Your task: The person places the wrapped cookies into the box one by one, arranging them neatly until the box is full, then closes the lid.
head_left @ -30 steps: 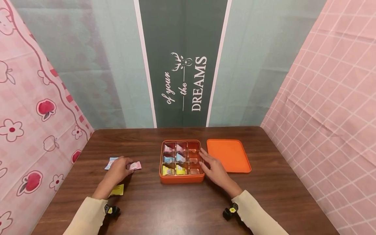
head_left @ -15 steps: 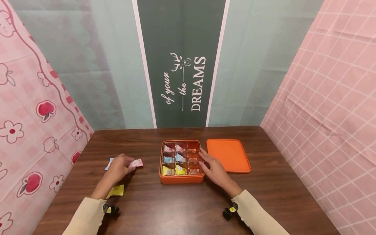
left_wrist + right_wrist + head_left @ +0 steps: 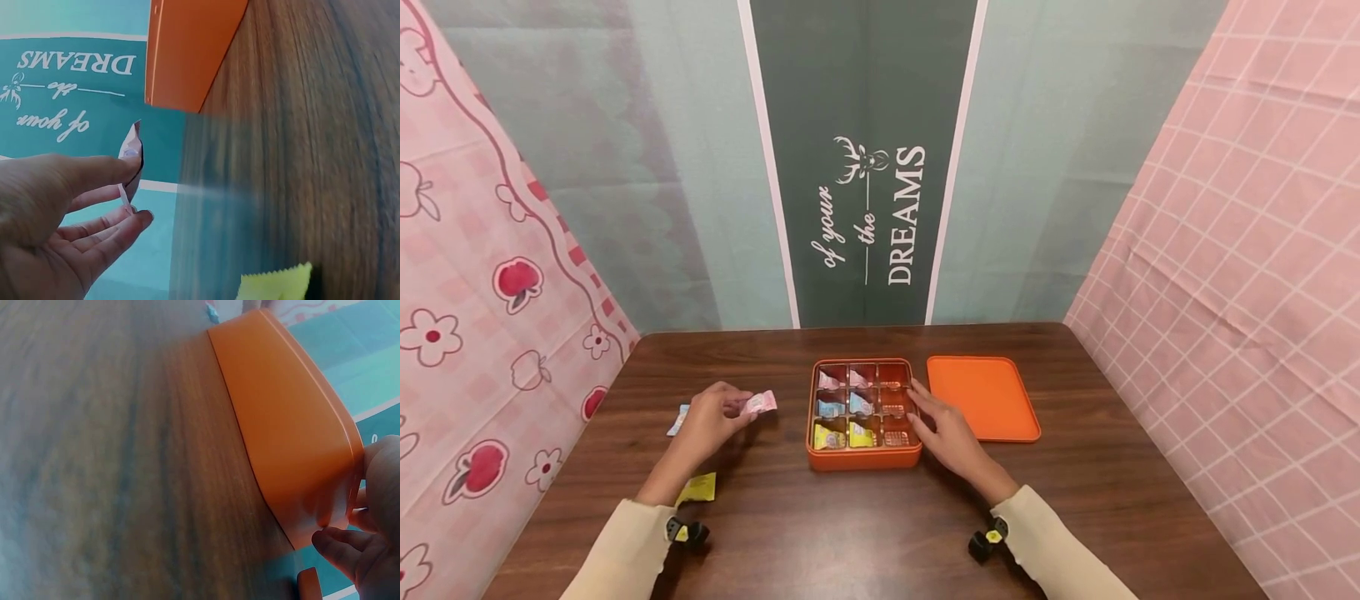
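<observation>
And straight ahead hangs a pale teal curtain, a dark green panel down its middle, white stripes flanking it! Sideways lettering reads "of your the DREAMS" beside a deer head. Over on the left, pink cloth with apples and flowers; on the right, white-gridded pink cloth. Below, the dark wood-grain bench catches a soft sheen up front!

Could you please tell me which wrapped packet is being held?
The pink packet pinched in the left grip, outside the orange box; the other pink packets sit in its compartments, and the loose blue packet and yellow packet lie on the table.
</observation>
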Demonstrator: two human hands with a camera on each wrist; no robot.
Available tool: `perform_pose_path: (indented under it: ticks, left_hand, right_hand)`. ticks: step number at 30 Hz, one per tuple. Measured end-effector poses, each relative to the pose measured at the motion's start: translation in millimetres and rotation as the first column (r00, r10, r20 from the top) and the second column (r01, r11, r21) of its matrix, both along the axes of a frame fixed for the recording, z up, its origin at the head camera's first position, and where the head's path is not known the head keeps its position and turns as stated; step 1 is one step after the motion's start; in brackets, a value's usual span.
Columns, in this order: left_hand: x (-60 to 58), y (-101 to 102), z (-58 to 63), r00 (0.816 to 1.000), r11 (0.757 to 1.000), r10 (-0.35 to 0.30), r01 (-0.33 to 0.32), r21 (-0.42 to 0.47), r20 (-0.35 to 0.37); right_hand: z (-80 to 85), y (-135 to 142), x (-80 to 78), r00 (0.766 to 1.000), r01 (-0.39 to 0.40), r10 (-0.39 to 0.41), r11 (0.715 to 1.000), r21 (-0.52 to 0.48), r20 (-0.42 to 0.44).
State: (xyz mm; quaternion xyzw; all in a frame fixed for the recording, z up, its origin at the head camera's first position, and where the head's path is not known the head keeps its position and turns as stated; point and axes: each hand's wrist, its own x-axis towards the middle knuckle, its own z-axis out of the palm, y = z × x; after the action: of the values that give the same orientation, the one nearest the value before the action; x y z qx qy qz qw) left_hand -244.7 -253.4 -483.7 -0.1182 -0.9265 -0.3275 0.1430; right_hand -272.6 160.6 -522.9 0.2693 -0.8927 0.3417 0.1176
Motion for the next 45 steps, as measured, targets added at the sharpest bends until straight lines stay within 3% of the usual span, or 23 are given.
perform_pose_path:
  ticks: [8, 26, 38, 45]
  left_hand:
    - [-5.3, 9.1, 3.5, 0.999, 0.999, -0.010, 0.011, 0.035, -0.036]
    - [-10.7, 33.9, 11.7, 0.999, 0.995, -0.031, 0.033, 0.099, -0.028]
    - [-16.1, 51.4, 8.3, 0.996, 0.991, -0.063, 0.069, 0.116, -0.057]
    - [-21.6, 61.7, 13.9, 0.997, 0.991, -0.075, 0.078, 0.110, -0.027]
  right_hand:
    - [0.6, 0.1, 0.2, 1.000, -0.004, 0.004, 1.000, 0.000, -0.003]
    - [-0.4, 1.7, 0.4, 1.000, -0.005, 0.005, 1.000, 0.006, -0.023]
    - [-1.3, 0.0, 1.6, 1.000, 0.004, -0.004, 1.000, 0.017, -0.011]
    - [-0.5, 0.7, 1.3, 1.000, 0.004, -0.004, 1.000, 0.017, -0.001]
